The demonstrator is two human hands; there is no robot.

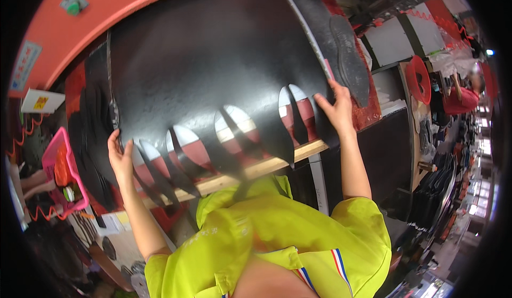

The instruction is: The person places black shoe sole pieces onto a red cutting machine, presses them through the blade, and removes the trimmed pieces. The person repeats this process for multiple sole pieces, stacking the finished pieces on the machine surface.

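A large black sheet (197, 52), likely rubber or foam, lies across the red machine's bed in front of me. Sole-shaped holes run along its near part, with thin strips left between them; white and dark red show through. My left hand (120, 156) grips the sheet's left edge near its front corner, thumb and fingers apart around it. At the right edge, my right hand (337, 106) holds the sheet with the thumb spread over the top. The undersides of both grips are hidden. Loose strips at the front hang over a wooden edge (261, 169).
Black sole-shaped pieces (92, 132) are piled on the left, beside a pink basket (80, 183). More black offcuts (346, 52) lie at the right. The red machine frame (133, 2) arches across the back. A co-worker in red (463, 100) is far right, near a red bowl (418, 79).
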